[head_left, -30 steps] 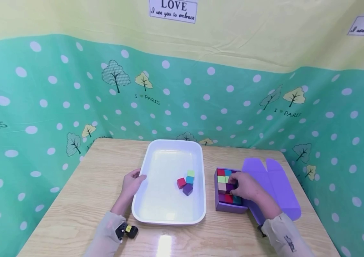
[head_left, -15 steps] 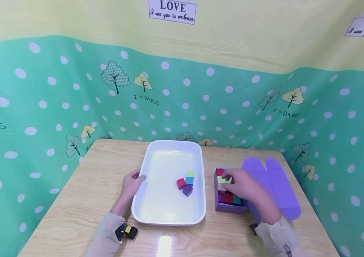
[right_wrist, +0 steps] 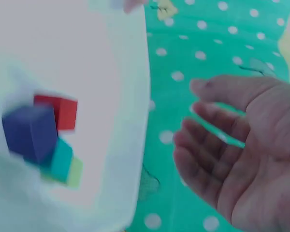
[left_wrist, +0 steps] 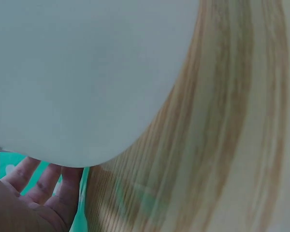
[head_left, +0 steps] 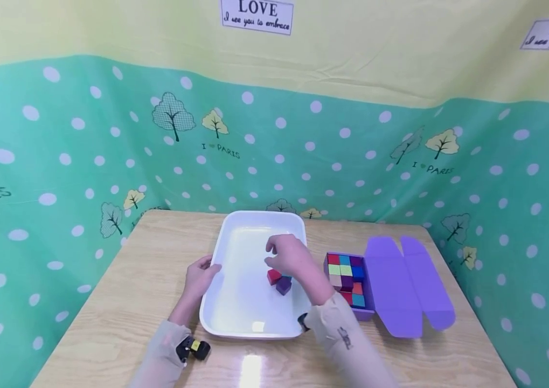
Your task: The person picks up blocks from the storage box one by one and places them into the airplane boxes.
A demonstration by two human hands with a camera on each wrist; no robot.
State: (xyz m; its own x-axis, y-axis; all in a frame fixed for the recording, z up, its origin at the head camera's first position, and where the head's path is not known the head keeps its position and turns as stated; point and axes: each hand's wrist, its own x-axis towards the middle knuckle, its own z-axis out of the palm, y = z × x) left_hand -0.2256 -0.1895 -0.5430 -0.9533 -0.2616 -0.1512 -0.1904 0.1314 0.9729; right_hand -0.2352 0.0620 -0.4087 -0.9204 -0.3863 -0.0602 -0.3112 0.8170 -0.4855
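A white tray (head_left: 240,307) stands mid-table with a small group of cubes toward its right side. My left hand (head_left: 202,277) grips the tray's left rim, thumb over the edge and fingers outside. Over the tray reaches my right hand (head_left: 291,254), thumb and fingers apart with nothing between them. Below it show a red cube (head_left: 273,277) and a dark purple cube (head_left: 284,285). The right wrist view also shows a teal cube (right_wrist: 62,159) and a light green cube (right_wrist: 75,172); in the head view the hand hides the green one.
Right of the tray sits a purple box (head_left: 363,313) with several coloured cubes inside, its unfolded lid (head_left: 395,291) lying out to the right. A dotted green curtain (head_left: 255,145) hangs behind the wooden table (head_left: 133,302).
My right hand has left the cubes in the purple box and moved left over the tray. My left hand keeps its place on the rim, and the tray has stayed put.
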